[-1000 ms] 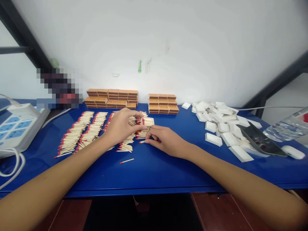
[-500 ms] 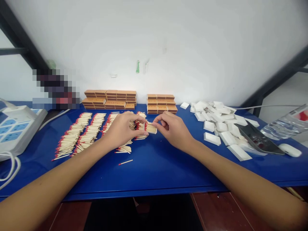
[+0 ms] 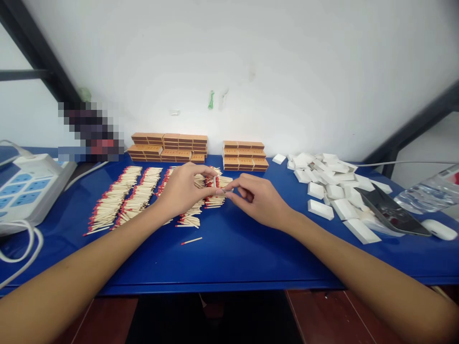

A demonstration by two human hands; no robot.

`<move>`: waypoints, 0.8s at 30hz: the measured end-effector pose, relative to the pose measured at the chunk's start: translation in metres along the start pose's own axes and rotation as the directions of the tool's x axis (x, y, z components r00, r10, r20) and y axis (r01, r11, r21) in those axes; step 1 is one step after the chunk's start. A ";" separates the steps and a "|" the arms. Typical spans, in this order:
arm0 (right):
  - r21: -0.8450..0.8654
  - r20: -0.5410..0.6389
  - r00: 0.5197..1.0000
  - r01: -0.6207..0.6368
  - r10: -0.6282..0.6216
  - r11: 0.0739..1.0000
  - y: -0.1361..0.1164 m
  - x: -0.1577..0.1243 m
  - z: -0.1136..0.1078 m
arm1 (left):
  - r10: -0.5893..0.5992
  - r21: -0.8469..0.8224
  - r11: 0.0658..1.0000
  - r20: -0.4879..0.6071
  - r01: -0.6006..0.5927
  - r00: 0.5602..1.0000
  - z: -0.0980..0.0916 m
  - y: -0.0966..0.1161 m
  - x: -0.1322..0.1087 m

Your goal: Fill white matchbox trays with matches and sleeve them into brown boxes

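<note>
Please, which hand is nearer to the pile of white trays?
Right. The right hand is to the left of the white trays, not touching them; the left hand is farther left, beyond the right hand.

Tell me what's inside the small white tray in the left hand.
Red-headed matches lie inside the white tray, heads toward its left end. The left hand and right hand partly hide its near side; whatever lies beneath the top matches cannot be seen.

Head view, forward and down
</note>
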State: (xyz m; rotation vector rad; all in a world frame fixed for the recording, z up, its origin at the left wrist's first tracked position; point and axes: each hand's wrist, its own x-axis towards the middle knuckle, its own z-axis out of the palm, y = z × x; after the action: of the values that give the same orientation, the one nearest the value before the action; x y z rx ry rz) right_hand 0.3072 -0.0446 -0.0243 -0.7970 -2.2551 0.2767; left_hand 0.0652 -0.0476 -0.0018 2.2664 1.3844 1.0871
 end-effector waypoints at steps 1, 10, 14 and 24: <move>0.006 0.021 1.000 0.002 -0.002 1.000 0.000 0.000 0.001 | -0.004 0.005 1.000 0.001 0.004 1.000 0.000 0.000 0.000; -0.048 -0.045 0.998 -0.048 0.046 0.998 0.008 0.001 -0.004 | 0.042 -0.031 0.999 0.040 -0.041 0.998 0.000 0.002 0.000; -0.033 0.031 0.998 -0.045 0.046 0.998 0.011 0.002 -0.005 | 0.052 -0.050 0.998 0.100 -0.047 0.994 0.002 0.002 0.000; -0.062 0.019 0.997 -0.069 0.070 0.996 0.009 0.000 -0.006 | 0.085 -0.073 0.994 0.093 -0.079 0.992 0.003 0.002 0.000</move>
State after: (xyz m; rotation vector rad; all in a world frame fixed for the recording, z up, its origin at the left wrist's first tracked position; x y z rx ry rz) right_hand 0.3155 -0.0374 -0.0238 -0.9106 -2.2676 0.2501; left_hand 0.0680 -0.0483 -0.0028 2.3112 1.2074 1.0199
